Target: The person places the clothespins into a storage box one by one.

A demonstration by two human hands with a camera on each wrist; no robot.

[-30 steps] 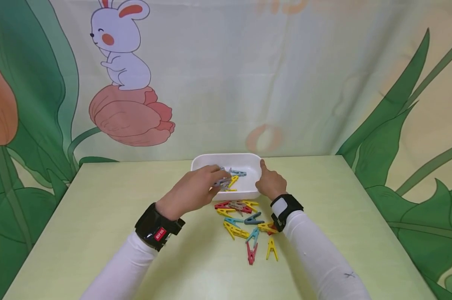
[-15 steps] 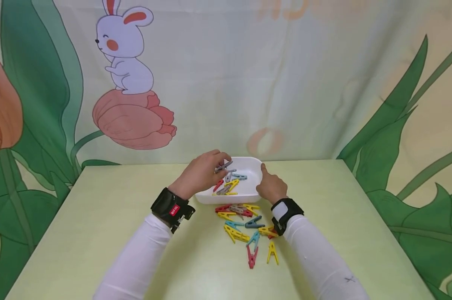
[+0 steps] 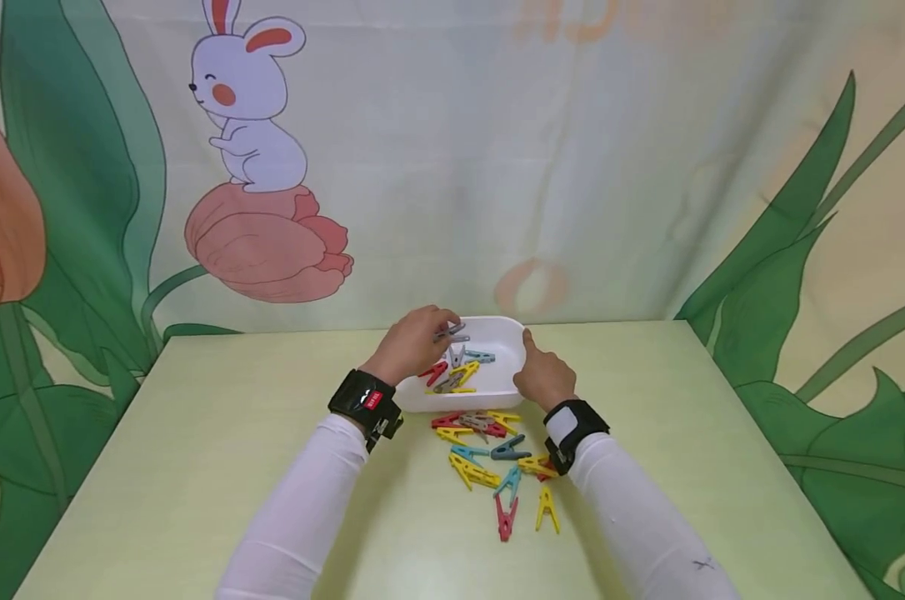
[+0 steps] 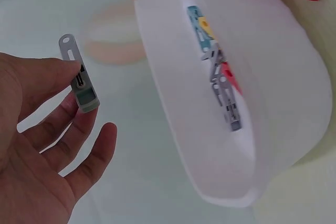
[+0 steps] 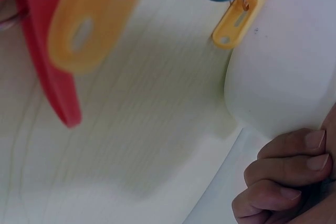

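My left hand pinches a grey clothespin between thumb and fingers, up by the back left rim of a white plastic tub. In the left wrist view the other fingers of that hand are spread. Inside the tub lie several clothespins, among them a red clothespin, a light blue clothespin and a yellow clothespin. My right hand holds the tub at its right side, one digit straight along the rim. Its other fingers are curled against the outer wall.
Several more clothespins lie on the pale table in front of the tub, including a dark blue clothespin, a red clothespin and a yellow clothespin. A printed curtain hangs right behind the table's back edge.
My left hand has risen from low in the tub to its back left rim with the grey clothespin, uncovering a red one inside. The right hand stays at the tub's right side.
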